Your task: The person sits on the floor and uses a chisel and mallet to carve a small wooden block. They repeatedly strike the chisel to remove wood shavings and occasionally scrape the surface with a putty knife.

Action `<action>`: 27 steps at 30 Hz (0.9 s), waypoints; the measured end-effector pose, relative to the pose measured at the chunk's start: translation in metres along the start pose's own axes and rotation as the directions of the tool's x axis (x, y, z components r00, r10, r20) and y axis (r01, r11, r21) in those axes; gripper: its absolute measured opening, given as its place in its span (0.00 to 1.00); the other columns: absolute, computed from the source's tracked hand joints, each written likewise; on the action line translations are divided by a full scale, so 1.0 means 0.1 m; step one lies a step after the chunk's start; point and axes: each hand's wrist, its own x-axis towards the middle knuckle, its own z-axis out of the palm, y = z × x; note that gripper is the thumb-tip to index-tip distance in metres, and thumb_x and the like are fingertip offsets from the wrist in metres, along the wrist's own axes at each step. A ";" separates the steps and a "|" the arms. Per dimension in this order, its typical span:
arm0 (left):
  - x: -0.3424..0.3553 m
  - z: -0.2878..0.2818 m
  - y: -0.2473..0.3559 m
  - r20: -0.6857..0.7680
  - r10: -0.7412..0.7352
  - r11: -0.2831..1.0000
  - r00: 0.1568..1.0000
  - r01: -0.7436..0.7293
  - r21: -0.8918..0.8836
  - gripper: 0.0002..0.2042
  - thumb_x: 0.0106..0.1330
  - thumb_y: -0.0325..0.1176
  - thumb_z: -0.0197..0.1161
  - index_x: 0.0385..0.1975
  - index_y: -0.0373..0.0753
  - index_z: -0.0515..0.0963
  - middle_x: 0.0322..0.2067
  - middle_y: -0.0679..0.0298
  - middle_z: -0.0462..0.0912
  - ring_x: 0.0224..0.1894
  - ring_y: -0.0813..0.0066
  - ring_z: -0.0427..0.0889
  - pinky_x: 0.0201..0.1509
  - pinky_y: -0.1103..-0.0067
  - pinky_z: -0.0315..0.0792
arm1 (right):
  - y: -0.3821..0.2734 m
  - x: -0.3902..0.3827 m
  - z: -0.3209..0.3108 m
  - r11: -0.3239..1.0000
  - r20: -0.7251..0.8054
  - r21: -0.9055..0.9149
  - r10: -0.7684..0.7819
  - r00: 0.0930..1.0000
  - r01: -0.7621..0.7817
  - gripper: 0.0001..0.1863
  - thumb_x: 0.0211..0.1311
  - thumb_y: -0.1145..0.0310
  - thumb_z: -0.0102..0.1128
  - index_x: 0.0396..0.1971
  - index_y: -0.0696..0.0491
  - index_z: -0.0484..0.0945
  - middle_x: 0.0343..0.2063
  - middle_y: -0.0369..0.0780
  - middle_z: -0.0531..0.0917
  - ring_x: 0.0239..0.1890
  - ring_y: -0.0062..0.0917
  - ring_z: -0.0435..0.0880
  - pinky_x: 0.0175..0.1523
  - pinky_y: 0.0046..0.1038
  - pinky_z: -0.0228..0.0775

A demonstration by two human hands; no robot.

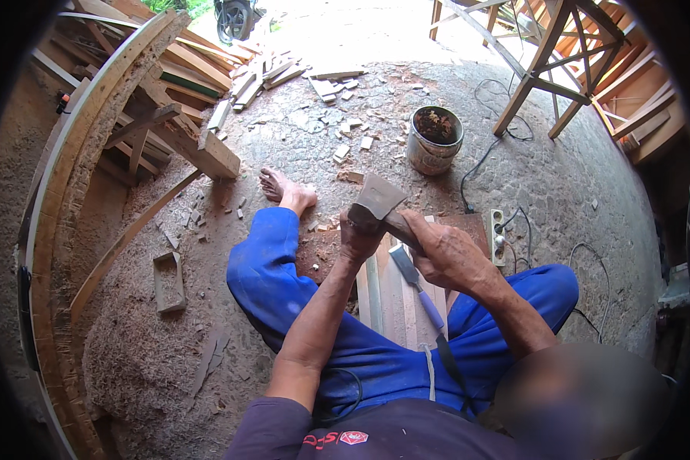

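Note:
My right hand [445, 253] is closed round the wooden handle of an axe [376, 198], raised at mid-chest view over my lap. My left hand [359, 239] is curled just under and against the axe's metal head, which hides what its fingers grip. Below them, pale wooden boards [370, 295] lie between my bent legs in blue trousers. A chisel [424, 300] with a blue-violet handle rests on those boards, its metal blade pointing away from me.
A curved timber frame [80, 138] fills the left. Wood offcuts [261, 80] litter the ground ahead, near a bucket [435, 139]. A wooden stand [548, 69], power strip [497, 238] with cables, and small wooden box [169, 282] lie around me. Timber [644, 115] is piled at right.

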 end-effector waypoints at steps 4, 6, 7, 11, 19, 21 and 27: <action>-0.05 -0.10 -0.01 0.106 0.096 0.884 0.990 -0.133 0.448 0.11 0.61 0.37 0.72 0.26 0.37 0.80 0.23 0.60 0.83 0.25 0.62 0.83 0.32 0.70 0.76 | -0.46 -0.10 -0.57 0.948 -0.345 0.286 -0.034 0.938 0.139 0.35 0.60 0.70 0.67 0.68 0.51 0.65 0.42 0.54 0.86 0.46 0.51 0.87 0.50 0.41 0.79; -0.13 -0.18 0.00 0.106 -0.066 0.901 0.992 0.013 0.433 0.15 0.61 0.40 0.74 0.22 0.38 0.78 0.20 0.63 0.81 0.25 0.64 0.81 0.37 0.67 0.74 | -0.73 -0.13 -1.08 0.943 -0.615 0.255 -0.015 0.789 0.216 0.27 0.63 0.69 0.67 0.61 0.53 0.69 0.34 0.46 0.83 0.36 0.36 0.83 0.43 0.34 0.77; -0.13 -0.18 0.02 0.107 -0.080 0.919 0.991 0.032 0.394 0.15 0.61 0.40 0.74 0.22 0.38 0.78 0.20 0.63 0.80 0.24 0.65 0.80 0.36 0.67 0.73 | -0.86 -0.16 -1.39 0.931 -0.753 0.283 0.067 0.655 0.231 0.23 0.65 0.69 0.67 0.57 0.54 0.71 0.31 0.42 0.82 0.31 0.28 0.81 0.39 0.31 0.75; 0.00 -0.03 0.10 0.115 -0.007 0.953 0.993 -0.028 0.303 0.14 0.62 0.39 0.73 0.23 0.37 0.78 0.18 0.63 0.79 0.21 0.68 0.78 0.31 0.69 0.73 | -0.87 0.01 -2.07 0.875 -0.990 0.095 0.035 0.135 0.474 0.11 0.68 0.68 0.62 0.45 0.56 0.73 0.25 0.38 0.76 0.24 0.24 0.75 0.32 0.30 0.72; -0.05 -0.08 -0.01 0.088 0.207 0.908 0.974 -0.225 0.355 0.12 0.64 0.34 0.69 0.44 0.39 0.83 0.37 0.62 0.88 0.39 0.66 0.87 0.45 0.72 0.80 | -0.21 0.07 -0.05 0.996 -0.026 0.077 0.052 0.998 -0.050 0.32 0.57 0.75 0.60 0.64 0.53 0.63 0.39 0.55 0.84 0.40 0.55 0.85 0.45 0.52 0.75; -0.19 -0.07 -0.09 0.111 -0.279 0.959 0.954 0.270 0.086 0.15 0.60 0.37 0.74 0.45 0.40 0.83 0.38 0.58 0.88 0.39 0.64 0.88 0.43 0.71 0.80 | -0.26 -0.16 0.12 0.959 -0.068 0.259 0.136 0.988 -0.115 0.33 0.60 0.73 0.61 0.65 0.55 0.63 0.43 0.54 0.84 0.43 0.49 0.86 0.49 0.46 0.76; 0.38 0.08 -0.17 -0.067 -0.454 0.890 0.888 0.456 0.019 0.15 0.60 0.37 0.76 0.20 0.35 0.79 0.17 0.65 0.81 0.19 0.77 0.78 0.28 0.73 0.72 | 0.03 -0.24 0.65 0.575 0.009 0.759 0.458 0.889 -0.304 0.32 0.61 0.70 0.65 0.64 0.57 0.65 0.31 0.38 0.80 0.24 0.22 0.78 0.28 0.26 0.71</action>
